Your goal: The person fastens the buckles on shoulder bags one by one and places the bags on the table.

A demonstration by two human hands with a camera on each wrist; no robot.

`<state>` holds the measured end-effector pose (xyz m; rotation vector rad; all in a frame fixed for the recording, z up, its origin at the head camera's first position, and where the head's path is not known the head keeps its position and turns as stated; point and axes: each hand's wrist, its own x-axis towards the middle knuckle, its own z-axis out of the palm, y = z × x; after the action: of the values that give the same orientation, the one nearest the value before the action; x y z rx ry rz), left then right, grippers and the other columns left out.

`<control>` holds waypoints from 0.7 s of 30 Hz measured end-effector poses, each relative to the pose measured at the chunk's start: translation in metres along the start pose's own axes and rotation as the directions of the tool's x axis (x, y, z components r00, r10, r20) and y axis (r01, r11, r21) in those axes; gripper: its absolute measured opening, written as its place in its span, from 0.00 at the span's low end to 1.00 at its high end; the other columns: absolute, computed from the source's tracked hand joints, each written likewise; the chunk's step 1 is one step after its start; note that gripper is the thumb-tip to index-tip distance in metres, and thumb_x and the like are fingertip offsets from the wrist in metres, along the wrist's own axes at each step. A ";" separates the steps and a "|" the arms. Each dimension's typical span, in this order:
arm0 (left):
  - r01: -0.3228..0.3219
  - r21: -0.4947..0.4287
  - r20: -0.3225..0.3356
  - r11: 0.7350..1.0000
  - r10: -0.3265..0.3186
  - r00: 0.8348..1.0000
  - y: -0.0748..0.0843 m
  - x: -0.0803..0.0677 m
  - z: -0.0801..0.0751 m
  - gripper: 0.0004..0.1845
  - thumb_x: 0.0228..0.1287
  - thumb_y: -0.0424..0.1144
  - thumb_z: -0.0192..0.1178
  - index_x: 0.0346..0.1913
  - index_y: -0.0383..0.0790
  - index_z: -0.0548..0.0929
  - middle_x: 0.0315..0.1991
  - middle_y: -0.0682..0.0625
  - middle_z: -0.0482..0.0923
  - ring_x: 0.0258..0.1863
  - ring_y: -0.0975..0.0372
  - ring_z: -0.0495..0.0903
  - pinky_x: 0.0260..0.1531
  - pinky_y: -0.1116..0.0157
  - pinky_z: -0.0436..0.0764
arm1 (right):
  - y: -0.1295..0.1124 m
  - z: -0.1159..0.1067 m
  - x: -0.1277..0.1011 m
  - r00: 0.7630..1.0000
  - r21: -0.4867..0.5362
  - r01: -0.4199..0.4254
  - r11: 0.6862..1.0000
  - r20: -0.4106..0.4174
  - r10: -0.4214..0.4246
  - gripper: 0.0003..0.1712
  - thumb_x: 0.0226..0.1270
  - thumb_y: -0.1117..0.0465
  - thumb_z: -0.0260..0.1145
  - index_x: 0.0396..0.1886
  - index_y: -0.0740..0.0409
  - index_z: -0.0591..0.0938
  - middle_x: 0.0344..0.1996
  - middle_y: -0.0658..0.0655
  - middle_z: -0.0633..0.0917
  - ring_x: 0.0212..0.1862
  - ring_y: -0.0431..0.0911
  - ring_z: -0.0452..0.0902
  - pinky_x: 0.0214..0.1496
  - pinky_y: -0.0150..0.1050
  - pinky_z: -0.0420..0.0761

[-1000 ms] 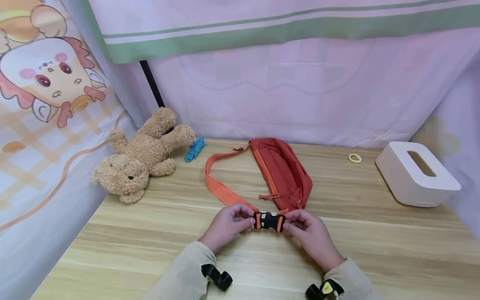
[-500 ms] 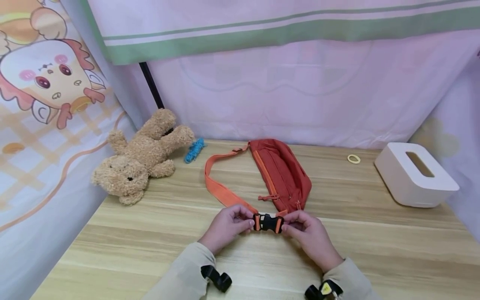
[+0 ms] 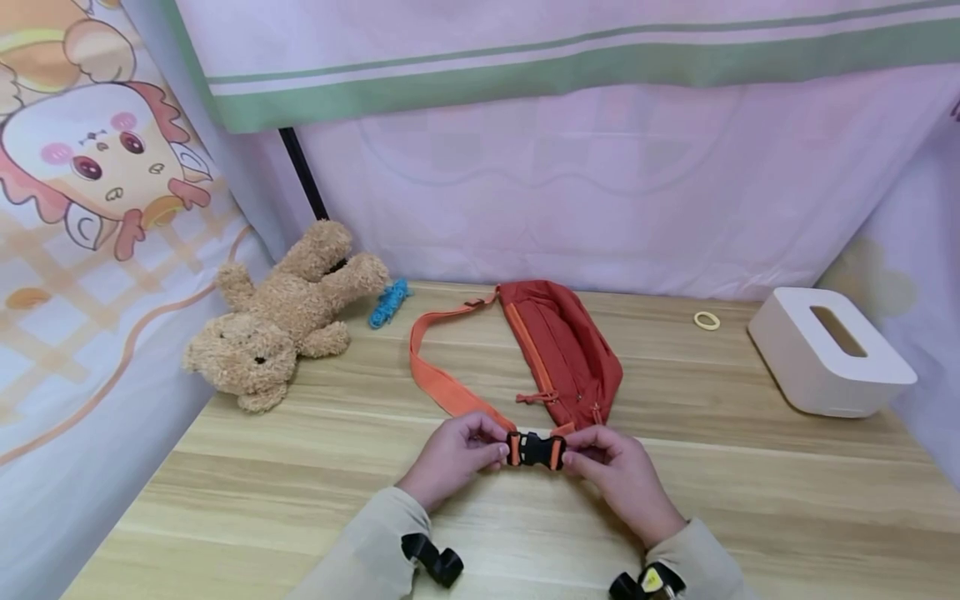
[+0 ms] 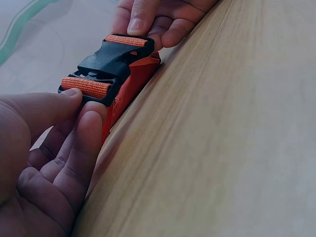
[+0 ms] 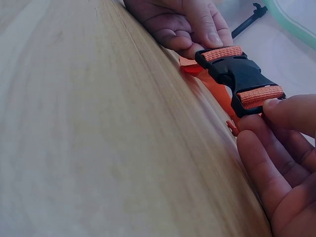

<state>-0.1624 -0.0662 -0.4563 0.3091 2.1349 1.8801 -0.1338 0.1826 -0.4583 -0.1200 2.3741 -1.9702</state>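
The black buckle (image 3: 536,450) now sits closed, its two halves pushed together since a second ago, low over the tabletop (image 3: 750,500) before the red waist bag (image 3: 562,350). Left hand (image 3: 453,454) and right hand (image 3: 618,471) each pinch a strap end, so the fastening looks finished.

Black buckle (image 3: 536,450), orange strap (image 3: 442,385), rust-red bag (image 3: 566,350), tan teddy (image 3: 281,312).

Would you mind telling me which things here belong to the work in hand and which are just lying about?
In hand:
black buckle, pinched by left hand and right hand
orange strap
red waist bag

Lying about:
teddy bear
blue cord
yellow ring
white tissue box
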 end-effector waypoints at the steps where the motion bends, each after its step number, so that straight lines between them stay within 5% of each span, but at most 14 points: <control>1: -0.001 -0.002 0.001 1.000 0.001 1.000 0.000 0.000 0.000 0.05 0.64 0.28 0.67 0.41 0.33 0.83 0.35 0.47 0.84 0.31 0.62 0.83 0.33 0.66 0.85 | 0.000 0.000 0.000 1.000 0.000 -0.001 1.000 -0.002 0.001 0.08 0.61 0.69 0.74 0.40 0.63 0.86 0.44 0.61 0.87 0.39 0.44 0.84 0.41 0.37 0.86; 21: -0.030 0.033 0.031 0.999 0.029 0.999 -0.002 0.001 0.000 0.03 0.65 0.29 0.67 0.40 0.35 0.84 0.35 0.48 0.84 0.31 0.62 0.82 0.32 0.68 0.84 | -0.001 0.000 -0.001 1.000 -0.071 -0.009 0.997 -0.008 0.009 0.09 0.59 0.65 0.76 0.40 0.57 0.89 0.44 0.56 0.88 0.44 0.43 0.83 0.43 0.35 0.84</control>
<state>-0.1629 -0.0663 -0.4580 0.3760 2.1548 1.8454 -0.1330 0.1822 -0.4569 -0.1051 2.4459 -1.8856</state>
